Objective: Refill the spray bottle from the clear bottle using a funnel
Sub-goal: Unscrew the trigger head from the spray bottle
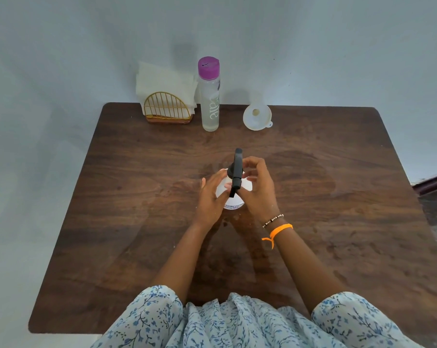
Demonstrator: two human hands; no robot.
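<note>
Standing upright at mid-surface, the white spray bottle sits between both hands, black spray head still on, nozzle pointing away toward the wall. Left hand wraps the bottle body from the left side, fingers curled against the white wall, thumb up near the shoulder. Right hand is on the right side, fingers curled in at the neck and black head, fingertips touching it; how firm that grip is, cannot tell. Bottle base rests on the brown wooden surface. Right wrist carries a beaded bracelet and an orange band.

Well apart from the hands, at the far edge: clear bottle with purple cap on, upright, some liquid inside. Just right of it but not touching, white funnel lying on the surface, wide mouth facing the camera. Left of the clear bottle, gold wire napkin holder with white paper napkins, near the bottle. Pale wall behind. Floral-print sleeves at the bottom of the view.
</note>
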